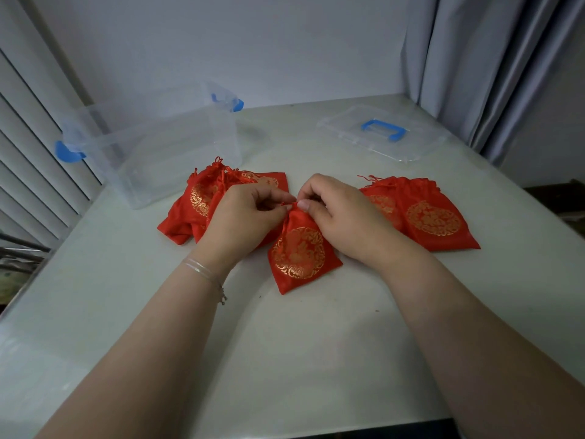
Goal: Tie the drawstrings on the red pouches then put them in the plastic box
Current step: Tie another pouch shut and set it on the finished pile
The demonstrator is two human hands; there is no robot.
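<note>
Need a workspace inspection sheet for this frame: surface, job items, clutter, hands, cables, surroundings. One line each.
Surface: white table, a few small dark specks near the middle.
Job's things: centre pouch lies flat, neck gathered; pile of pouches on the left; pouches on the right; plastic box open, appears empty, back left; lid with blue handle off, back right.
Clutter: nothing seen.
Grippers: left hand and right hand both pinch the drawstring at the centre pouch's neck; bracelet on the left wrist.
Cables: nothing seen.
Surroundings: blinds at left, plain wall behind, grey curtain at right.
</note>
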